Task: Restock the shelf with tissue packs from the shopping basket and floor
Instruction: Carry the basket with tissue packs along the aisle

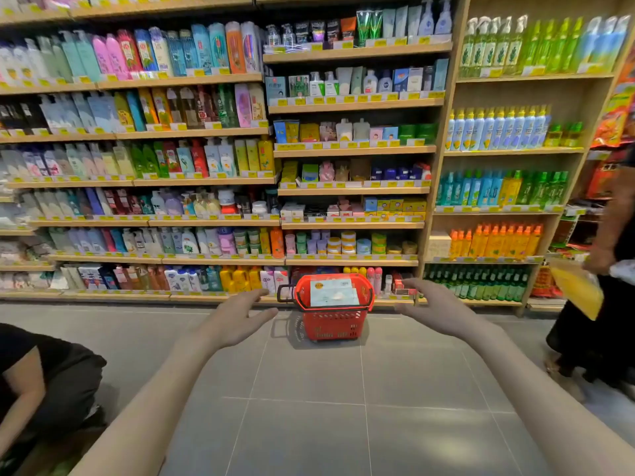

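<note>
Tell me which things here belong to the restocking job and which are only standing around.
For the job: red basket; tissue packs inside it; left hand and right hand, both open and empty.

Only around: shelf bottles; crouching person; standing person holding yellow bag.

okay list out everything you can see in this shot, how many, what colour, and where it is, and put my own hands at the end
shopping basket: one, red, on the floor against the bottom shelf, centre
tissue packs: pale, stacked in the basket; count unclear
shelving: wooden, several bays across the back wall, yellow price tags on the edges
bottles and tubes: too many to count, mixed colours, filling the shelves
orange bottles: a row, right bay, lower shelf
floor: grey tiles
crouching person: one, dark clothes, lower left
standing person: one, dark clothes, right edge, holding a yellow pack
left hand: open, empty, reaching toward the basket
right hand: open, empty, reaching toward the basket
</note>
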The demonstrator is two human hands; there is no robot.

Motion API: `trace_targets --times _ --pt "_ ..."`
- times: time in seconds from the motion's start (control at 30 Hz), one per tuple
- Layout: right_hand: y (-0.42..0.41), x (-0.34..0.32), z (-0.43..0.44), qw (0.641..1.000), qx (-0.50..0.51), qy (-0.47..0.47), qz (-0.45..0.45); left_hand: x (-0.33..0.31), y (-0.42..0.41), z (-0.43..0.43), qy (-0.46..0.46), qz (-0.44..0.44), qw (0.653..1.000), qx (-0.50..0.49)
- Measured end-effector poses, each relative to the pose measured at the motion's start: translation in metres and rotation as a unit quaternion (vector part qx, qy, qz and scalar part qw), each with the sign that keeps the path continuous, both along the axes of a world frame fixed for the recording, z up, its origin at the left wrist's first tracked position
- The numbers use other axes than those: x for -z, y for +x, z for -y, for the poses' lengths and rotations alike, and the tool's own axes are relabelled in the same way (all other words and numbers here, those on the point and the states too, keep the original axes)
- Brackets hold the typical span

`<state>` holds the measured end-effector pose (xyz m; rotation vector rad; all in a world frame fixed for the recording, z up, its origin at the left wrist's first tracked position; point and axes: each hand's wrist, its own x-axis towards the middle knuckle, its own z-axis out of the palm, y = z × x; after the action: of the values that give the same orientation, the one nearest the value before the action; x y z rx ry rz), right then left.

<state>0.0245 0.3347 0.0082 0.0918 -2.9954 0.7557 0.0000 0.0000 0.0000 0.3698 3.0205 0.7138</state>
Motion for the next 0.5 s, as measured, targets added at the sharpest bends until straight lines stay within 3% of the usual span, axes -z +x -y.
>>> trace_targets --times 0.5 --pt "-0.299 0.005 -0.058 1.0 -0.014 -0.027 0.009 0.002 -0.271 -0.053 0.01 -0.005 0.999 -0.042"
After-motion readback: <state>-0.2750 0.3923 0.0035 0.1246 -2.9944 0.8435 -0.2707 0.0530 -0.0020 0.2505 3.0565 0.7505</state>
